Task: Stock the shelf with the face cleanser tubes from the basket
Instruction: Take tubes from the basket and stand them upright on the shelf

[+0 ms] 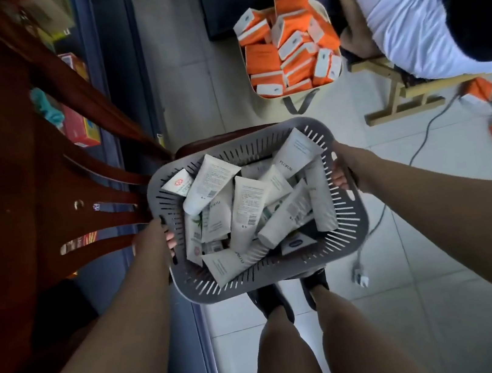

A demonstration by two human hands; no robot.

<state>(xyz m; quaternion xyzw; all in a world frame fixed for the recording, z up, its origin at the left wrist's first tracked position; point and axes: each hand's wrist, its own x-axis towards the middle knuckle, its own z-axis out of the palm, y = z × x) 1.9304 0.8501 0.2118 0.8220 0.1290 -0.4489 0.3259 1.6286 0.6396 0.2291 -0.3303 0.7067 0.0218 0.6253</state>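
A grey slotted plastic basket (349,234) hangs in front of me above my feet, held by both sides. My left hand (158,239) grips its left rim and my right hand (347,168) grips its right rim. Inside lies a loose pile of several white face cleanser tubes (246,208), lying at all angles, some with printed backs up. A dark blue shelf unit (124,86) runs along the left, with a few coloured boxes on it, partly hidden by a chair.
A reddish-brown plastic chair (15,189) stands close at the left, against the shelf. Ahead on the tiled floor a cream basket (325,11) holds several orange-and-white packs. A person sits on a wooden stool (397,93) at the right. A cable and plug (360,277) lie on the floor.
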